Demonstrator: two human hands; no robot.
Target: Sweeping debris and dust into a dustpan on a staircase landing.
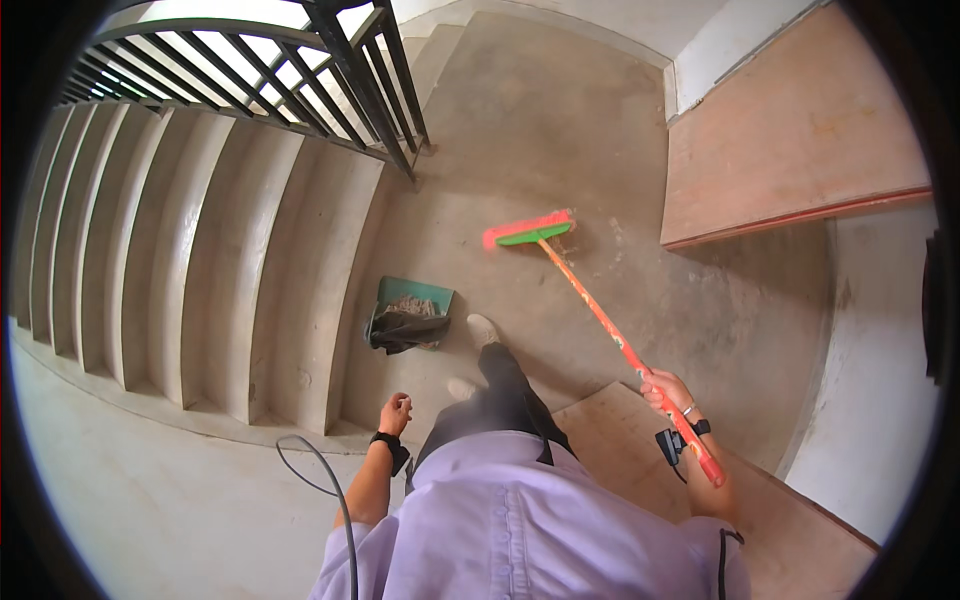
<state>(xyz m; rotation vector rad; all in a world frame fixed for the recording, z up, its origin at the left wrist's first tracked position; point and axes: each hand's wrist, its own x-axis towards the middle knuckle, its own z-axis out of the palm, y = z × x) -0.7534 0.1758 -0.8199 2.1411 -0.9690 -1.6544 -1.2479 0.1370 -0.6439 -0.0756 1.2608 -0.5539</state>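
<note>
My right hand grips the patterned orange handle of a push-type broom near its upper end. The broom's green head with pink-red bristles is over the concrete floor ahead of me, its left end blurred, with light debris beside its right end. My left hand hangs at my left side, fingers loosely curled, holding nothing that I can see. A green dustpan lies on the floor beyond it, beside my shoe, holding greyish debris and a crumpled dark bag or cloth.
Concrete steps run along the left, with a black metal railing at the upper left. A brown board or panel juts in from the right wall. Another board lies behind my right arm. White walls border the floor.
</note>
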